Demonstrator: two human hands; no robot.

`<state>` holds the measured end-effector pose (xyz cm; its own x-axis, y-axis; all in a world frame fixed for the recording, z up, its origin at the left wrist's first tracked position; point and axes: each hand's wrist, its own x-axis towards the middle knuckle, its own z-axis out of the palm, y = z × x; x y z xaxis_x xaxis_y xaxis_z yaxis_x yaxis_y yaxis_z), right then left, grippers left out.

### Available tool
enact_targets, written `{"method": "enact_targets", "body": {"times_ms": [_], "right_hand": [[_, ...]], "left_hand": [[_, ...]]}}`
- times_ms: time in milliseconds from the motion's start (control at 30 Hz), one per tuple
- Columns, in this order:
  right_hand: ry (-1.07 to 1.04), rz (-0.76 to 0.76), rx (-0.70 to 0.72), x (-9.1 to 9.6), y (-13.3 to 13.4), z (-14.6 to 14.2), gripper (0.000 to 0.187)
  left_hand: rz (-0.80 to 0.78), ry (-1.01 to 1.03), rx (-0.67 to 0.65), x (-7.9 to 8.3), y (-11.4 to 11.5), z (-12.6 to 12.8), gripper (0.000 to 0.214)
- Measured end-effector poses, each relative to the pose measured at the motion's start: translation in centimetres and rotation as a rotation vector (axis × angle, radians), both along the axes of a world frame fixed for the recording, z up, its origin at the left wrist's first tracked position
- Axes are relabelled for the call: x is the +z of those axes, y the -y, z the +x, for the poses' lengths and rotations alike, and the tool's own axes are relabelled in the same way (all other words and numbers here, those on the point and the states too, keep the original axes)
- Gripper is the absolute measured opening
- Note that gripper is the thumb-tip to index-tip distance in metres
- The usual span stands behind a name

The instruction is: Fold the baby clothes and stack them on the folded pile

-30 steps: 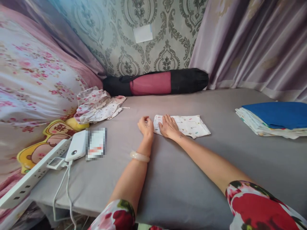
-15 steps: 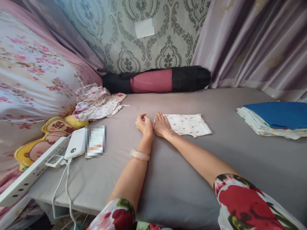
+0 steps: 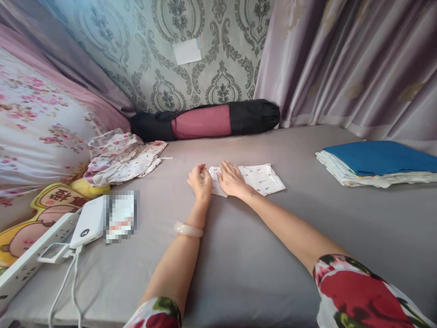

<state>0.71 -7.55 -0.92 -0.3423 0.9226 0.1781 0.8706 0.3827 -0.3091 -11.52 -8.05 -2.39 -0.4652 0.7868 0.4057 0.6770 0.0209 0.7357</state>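
The fingers [image 3: 228,168] of our right hand [image 3: 232,180] lie flat and a little spread on the left part of a small folded white cloth [image 3: 261,176] with coloured print, which lies on the grey bed sheet [image 3: 266,255]. The fingers [image 3: 201,171] of our left hand [image 3: 200,182] are curled at the left edge of the same cloth; we cannot tell if they pinch it or only touch it. A pale bangle [image 3: 187,229] sits on our left wrist. Well apart to the right lies a stack of folded cloths [image 3: 344,171] with a blue one on top. Behind, against the wall, rests a black and pink rolled bag [image 3: 205,122]. To the left we see a crumpled floral garment [image 3: 119,157] and, nearer to us, a white power bank [image 3: 89,222].
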Motion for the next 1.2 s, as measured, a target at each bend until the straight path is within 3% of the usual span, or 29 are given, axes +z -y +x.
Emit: {"method": "enact_targets", "body": {"times_ms": [167,267,567,700,867,1033,1200], "right_hand": [[0.108,0.004,0.007,-0.3,1.0,4.5,0.055],[0.115,0.009,0.015,-1.0,1.4,5.4,0.054],[0.045,0.001,-0.001,-1.6,0.9,5.3,0.054],[0.000,-0.063,-0.090,-1.0,0.5,6.7,0.055],[0.039,-0.019,-0.167,-0.8,0.4,8.8,0.054],[0.045,-0.004,-0.089,-1.4,0.8,8.7,0.054],[0.044,0.011,-0.065,-2.0,0.8,8.3,0.053]], "left_hand": [[-0.066,-0.473,-0.417,-0.4,0.9,2.2,0.038],[-0.190,-0.628,-0.523,-0.8,1.0,2.7,0.040],[-0.325,-0.707,-0.530,-0.3,1.0,2.7,0.042],[-0.344,-0.717,-0.544,0.8,0.8,3.0,0.037],[-0.429,-0.724,-0.531,2.2,-0.1,4.4,0.030],[-0.302,-0.684,-0.591,0.7,-0.3,6.2,0.042],[-0.344,-0.681,-0.624,-0.7,-0.1,6.6,0.047]]}}
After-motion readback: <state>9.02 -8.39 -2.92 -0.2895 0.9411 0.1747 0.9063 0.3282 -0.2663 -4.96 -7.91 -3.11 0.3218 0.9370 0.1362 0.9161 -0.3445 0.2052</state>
